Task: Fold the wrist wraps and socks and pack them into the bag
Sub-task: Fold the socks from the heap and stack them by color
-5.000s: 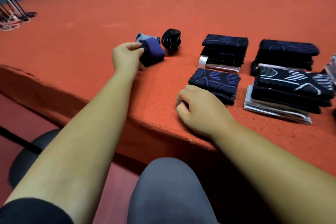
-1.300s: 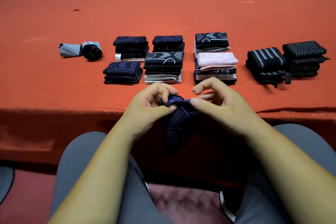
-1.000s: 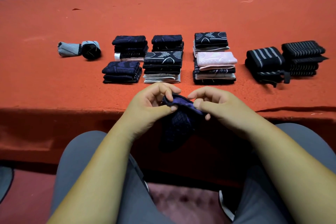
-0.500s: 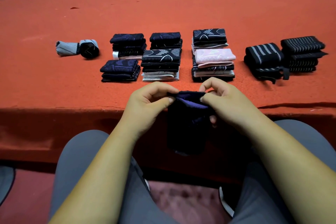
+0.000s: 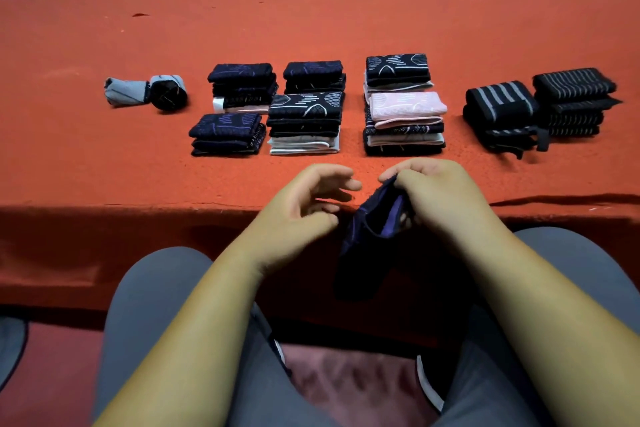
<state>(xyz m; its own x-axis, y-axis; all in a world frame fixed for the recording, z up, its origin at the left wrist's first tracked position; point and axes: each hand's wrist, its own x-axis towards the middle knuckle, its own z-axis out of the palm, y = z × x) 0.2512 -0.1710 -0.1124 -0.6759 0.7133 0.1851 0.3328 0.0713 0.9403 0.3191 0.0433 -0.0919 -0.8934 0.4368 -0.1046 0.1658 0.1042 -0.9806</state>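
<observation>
Sock (image 5: 367,239): dark navy with a purple lining. It hangs from the right hand (image 5: 443,198), which pinches its cuff between thumb and curled fingers, in front of the table (image 5: 104,166) edge.

Left hand (image 5: 298,215): released, fingers loosely bent, grasping nothing, just left of the sock. Contact with the sock cannot be told.

Beyond both hands: folded sock stacks (image 5: 304,121) on the table.

Beyond and right of the right hand: two wrap stacks (image 5: 502,107), side by side.

Beyond and far left of the left hand: two rolls (image 5: 145,92), touching.
</observation>
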